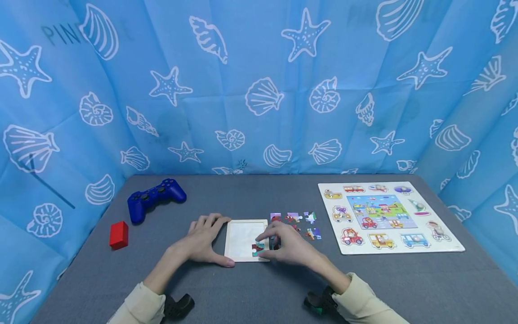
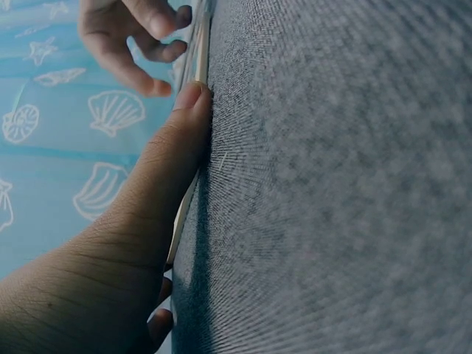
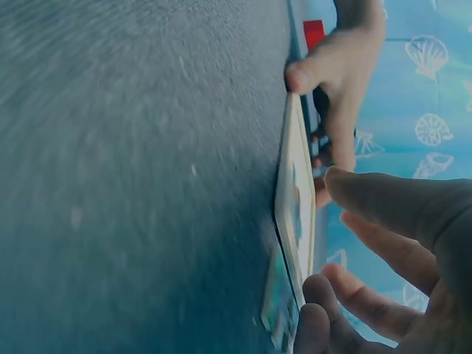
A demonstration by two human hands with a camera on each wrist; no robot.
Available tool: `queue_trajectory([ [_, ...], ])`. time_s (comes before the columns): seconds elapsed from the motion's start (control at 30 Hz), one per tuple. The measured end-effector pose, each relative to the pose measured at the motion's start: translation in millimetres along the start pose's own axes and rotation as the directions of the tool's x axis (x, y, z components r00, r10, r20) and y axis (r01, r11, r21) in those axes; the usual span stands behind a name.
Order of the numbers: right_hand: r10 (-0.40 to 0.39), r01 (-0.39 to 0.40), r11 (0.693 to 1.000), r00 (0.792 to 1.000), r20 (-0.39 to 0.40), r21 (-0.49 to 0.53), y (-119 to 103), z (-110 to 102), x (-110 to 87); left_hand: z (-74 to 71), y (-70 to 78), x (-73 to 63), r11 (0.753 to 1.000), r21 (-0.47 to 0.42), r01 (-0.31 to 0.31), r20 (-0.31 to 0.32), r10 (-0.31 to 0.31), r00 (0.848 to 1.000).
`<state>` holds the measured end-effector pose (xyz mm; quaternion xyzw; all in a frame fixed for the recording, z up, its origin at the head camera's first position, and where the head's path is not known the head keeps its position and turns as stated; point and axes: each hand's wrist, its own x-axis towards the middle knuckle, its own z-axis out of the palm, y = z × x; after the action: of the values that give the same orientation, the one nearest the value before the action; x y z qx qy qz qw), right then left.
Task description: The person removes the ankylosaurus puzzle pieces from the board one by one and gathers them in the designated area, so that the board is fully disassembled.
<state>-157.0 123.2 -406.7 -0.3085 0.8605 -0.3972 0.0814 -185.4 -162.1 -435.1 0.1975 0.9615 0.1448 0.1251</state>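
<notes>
A square puzzle tray [image 1: 243,240] with a pale wooden rim lies flat on the table. My left hand [image 1: 204,238] grips its left side, thumb at the near corner and fingers toward the far corner. In the left wrist view, the left thumb [image 2: 158,173] lies along the tray's edge. One red and teal jigsaw piece [image 1: 257,249] sits inside the tray, toward its lower right. Over that piece hovers my right hand [image 1: 289,243], thumb and fingers spread apart. The right wrist view shows nothing between the right hand's fingers [image 3: 383,199].
Several loose jigsaw pieces [image 1: 310,218] lie right of the tray, some partly hidden by the right hand. Farther right is a white vehicle peg board [image 1: 394,247]. A blue game controller [image 1: 155,198] and a red block [image 1: 118,235] stand at left. A shell-print curtain [image 1: 259,135] borders the table.
</notes>
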Motion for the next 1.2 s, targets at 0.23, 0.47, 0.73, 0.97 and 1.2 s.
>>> queue_trajectory([
  [0.23,0.024,-0.023,1.000,0.998,0.062,-0.006,-4,11,6.6,-0.4,-0.3,0.2,1.000,-0.004,-0.011,0.000,0.011,1.000],
  [0.47,0.076,-0.073,0.997,0.995,0.068,-0.039,-6,14,8.1,-0.4,-0.2,0.3,1.000,-0.001,-0.008,-0.001,0.008,1.000],
  [0.73,0.045,-0.044,0.999,0.996,0.071,-0.018,-5,15,8.0,0.1,-0.8,0.6,1.000,-0.004,-0.013,0.001,0.013,1.000],
  [0.97,0.038,-0.034,0.993,0.999,0.029,-0.110,-6,18,11.0,0.0,-0.7,-0.2,1.000,0.000,-0.006,-0.003,0.006,1.000],
  [1.2,0.025,-0.022,0.997,0.999,0.047,-0.073,-9,17,11.8,-0.1,-0.3,-0.5,1.000,0.004,-0.003,0.001,0.003,1.000],
])
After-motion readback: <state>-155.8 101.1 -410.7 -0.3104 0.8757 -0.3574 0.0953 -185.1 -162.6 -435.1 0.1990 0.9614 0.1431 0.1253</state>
